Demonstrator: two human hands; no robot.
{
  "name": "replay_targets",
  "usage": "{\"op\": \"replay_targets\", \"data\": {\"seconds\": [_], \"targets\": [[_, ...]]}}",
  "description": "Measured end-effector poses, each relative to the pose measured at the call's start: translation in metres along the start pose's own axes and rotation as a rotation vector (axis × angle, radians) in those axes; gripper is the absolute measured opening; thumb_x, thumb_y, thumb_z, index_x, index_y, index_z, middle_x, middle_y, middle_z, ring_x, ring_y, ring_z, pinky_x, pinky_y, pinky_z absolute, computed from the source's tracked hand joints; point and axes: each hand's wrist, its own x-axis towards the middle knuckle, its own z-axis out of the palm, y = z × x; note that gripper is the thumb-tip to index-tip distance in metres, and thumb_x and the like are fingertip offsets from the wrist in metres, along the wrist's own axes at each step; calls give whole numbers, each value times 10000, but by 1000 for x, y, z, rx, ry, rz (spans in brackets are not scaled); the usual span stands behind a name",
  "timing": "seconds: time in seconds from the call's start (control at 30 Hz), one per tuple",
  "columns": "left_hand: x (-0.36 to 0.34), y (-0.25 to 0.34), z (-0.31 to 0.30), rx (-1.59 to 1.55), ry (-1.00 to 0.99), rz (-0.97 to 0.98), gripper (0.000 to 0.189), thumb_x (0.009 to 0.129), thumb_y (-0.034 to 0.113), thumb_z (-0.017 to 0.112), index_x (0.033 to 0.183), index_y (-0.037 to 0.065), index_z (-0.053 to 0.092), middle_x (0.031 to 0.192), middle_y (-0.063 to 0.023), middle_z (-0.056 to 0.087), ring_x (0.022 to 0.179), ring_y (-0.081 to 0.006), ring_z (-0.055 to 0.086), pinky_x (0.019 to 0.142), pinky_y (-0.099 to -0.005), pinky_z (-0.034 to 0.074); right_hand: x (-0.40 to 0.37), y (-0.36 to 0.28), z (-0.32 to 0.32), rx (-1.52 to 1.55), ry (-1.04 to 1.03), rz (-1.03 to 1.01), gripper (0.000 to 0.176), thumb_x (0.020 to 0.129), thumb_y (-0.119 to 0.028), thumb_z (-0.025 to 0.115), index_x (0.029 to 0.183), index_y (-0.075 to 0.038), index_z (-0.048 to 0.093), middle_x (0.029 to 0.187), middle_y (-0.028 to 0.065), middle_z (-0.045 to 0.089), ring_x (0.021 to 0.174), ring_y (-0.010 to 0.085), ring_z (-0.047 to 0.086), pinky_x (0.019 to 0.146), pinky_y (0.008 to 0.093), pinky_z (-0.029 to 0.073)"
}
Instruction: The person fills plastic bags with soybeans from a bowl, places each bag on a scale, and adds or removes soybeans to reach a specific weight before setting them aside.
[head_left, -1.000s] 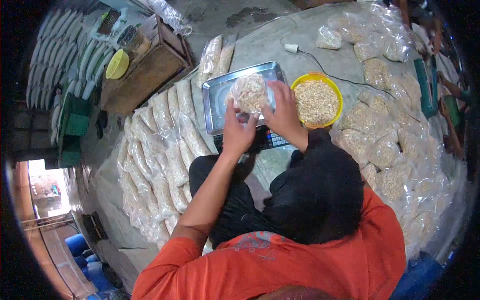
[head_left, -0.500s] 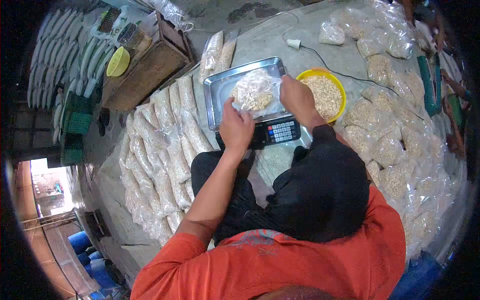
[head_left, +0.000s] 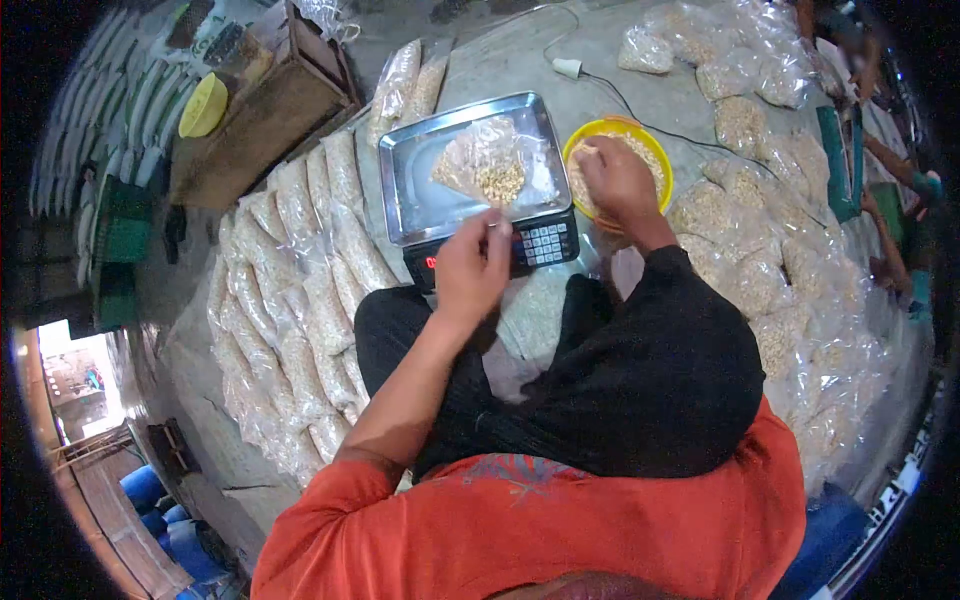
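Hands are apart. Left hand (head_left: 470, 265) hovers at 12 o'clock over the front edge of the scale (head_left: 545, 242), fingers loosely spread and nothing in it. Contact with the keypad cannot be confirmed. Beyond it, the tray (head_left: 410, 195) carries one bag (head_left: 485, 170), lying slack and only part filled with grain. Right hand (head_left: 615, 180) is at 1 o'clock, inside the bowl (head_left: 612, 123) just beside the tray, fingers curled down into the grain. Whether they have closed on a handful cannot be told.

Status, as judged:
- Done: many packed bags. Left bags (head_left: 300, 260) lie in rows at 10 o'clock; right bags (head_left: 760, 280) lie heaped at 2 o'clock.
- In hand: the bag on the tray is short of the fill seen in the others.
- Left: the bowl holds plenty of loose grain.

Farthest, at 12 o'clock, a plug (head_left: 567, 67) lies on the floor.
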Motion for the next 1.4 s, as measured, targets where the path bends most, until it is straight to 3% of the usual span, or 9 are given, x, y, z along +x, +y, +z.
{"op": "replay_targets", "data": {"seconds": [0.07, 0.17, 0.2, 0.27, 0.3, 0.43, 1.03, 1.2, 1.4], "targets": [[-34, 0, 1, -216, -345, -220, 206, 1018, 199, 661, 1148, 56, 732, 861, -180, 733, 809, -250, 746, 728, -385, 563, -1, 51, 10, -174, 104, -198, 479, 952, -331, 713, 1331, -44, 653, 1219, 241, 675, 1136, 446, 647, 987, 519, 520], [-87, -61, 36, -421, -901, -278, 247, 1020, 261, 651, 1159, 73, 732, 896, -194, 749, 835, -310, 743, 751, -431, 569, -8, 42, -14, -262, -57, -32, 620, 881, -299, 804, 1422, -66, 608, 1333, 268, 611, 1247, 451, 589, 1065, 510, 491], [-95, -78, 46, -429, -888, -306, 247, 1020, 261, 651, 1159, 73, 732, 896, -194, 749, 835, -310, 743, 751, -431, 569, -8, 48, -14, -322, -85, -41, 658, 867, -300, 822, 1444, -78, 599, 1348, 274, 601, 1260, 455, 582, 1077, 510, 487], [-85, -107, 61, 207, -1400, 36, 330, 1016, 359, 638, 1158, 74, 723, 994, -193, 766, 865, -387, 723, 797, -492, 563, -9, 56, -7, -351, -118, -42, 690, 861, -312, 834, 1471, -109, 585, 1377, 281, 581, 1266, 465, 575, 1085, 512, 485], [-68, -90, 54, 309, -1453, -71, 569, 992, 530, 587, 1220, 23, 709, 1185, -238, 730, 1114, -431, 687, 967, -512, 522, -9, 54, -5, -337, -154, 6, 689, 864, -317, 832, 1474, -117, 583, 1369, 276, 585, 1265, 465, 575, 1085, 511, 485], [-57, -87, 59, -16, -1368, -306, 548, 998, 532, 596, 1250, 58, 710, 1252, -236, 712, 1173, -413, 667, 999, -501, 509, -7, 51, 5, -322, -202, 67, 632, 868, -298, 827, 1429, -107, 606, 1301, 261, 608, 1230, 456, 597, 1050, 520, 503], [-79, -125, 87, -77, -1248, -227, 428, 1016, 491, 625, 1045, 78, 734, 858, -91, 728, 802, -221, 654, 764, -431, 522, -16, 35, 17, -341, -129, -30, 428, 900, -117, 701, 1321, -73, 637, 1189, 274, 643, 1073, 480, 664, 934, 545, 548], [-63, -103, 70, -74, -1347, -377, 507, 997, 530, 606, 1060, 47, 746, 1034, -174, 765, 1013, -352, 717, 879, -469, 535, -6, 68, 13, -278, -92, -64, 323, 922, -123, 703, 1239, -63, 693, 1070, 244, 685, 1025, 437, 695, 863, 514, 576], [-63, -96, 69, 23, -1305, -297, 495, 1000, 532, 611, 1102, 67, 745, 1066, -182, 758, 1037, -364, 711, 905, -476, 533, 5, 90, 2, 659, -32, 575, 227, 1026, -142, 642, 1198, -2, 691, 1023, 119, 676, 968, 242, 700, 721, 332, 627]]}}
